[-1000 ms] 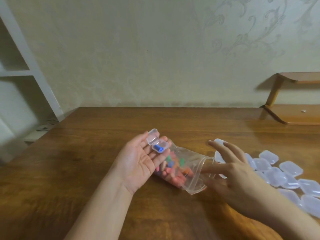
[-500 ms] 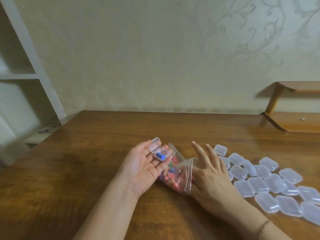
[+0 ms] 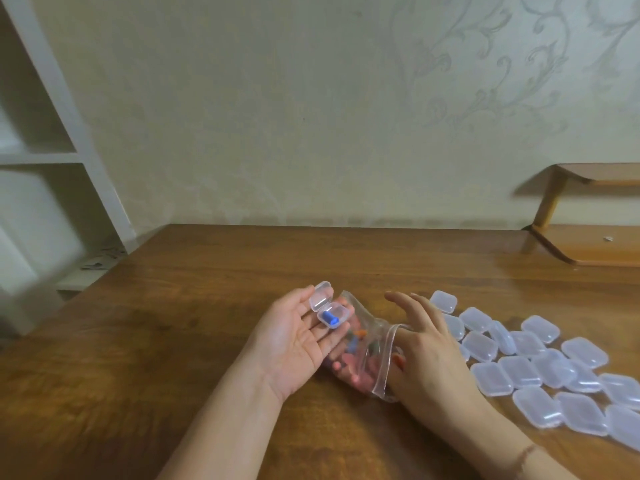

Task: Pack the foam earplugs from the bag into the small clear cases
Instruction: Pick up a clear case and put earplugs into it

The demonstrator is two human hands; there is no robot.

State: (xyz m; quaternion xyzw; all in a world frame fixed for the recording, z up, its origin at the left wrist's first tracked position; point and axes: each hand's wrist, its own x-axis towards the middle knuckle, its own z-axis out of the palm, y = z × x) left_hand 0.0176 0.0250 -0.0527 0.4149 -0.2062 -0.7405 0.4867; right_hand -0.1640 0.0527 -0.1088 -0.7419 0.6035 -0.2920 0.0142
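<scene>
Resting palm-up above the table (image 3: 194, 306), the left hand (image 3: 294, 344) carries an open case (image 3: 329, 308) on its straight, relaxed fingers (image 3: 325, 336); the lid stands hinged back and a blue earplug (image 3: 328, 318) lies in the base. Just right of it a clear bag (image 3: 367, 351) lies on the table with its mouth toward the right hand (image 3: 429, 355). Coloured earplugs (image 3: 356, 362) show through the plastic. The right hand is at the bag's mouth, its upper fingers (image 3: 405, 301) straight and loosely spread above the bag; something orange shows by the thumb, but whether the thumb pinches it I cannot tell. To the right, closed cases (image 3: 540, 368) lie clustered on the table, the nearest ones partly hidden behind the right hand.
</scene>
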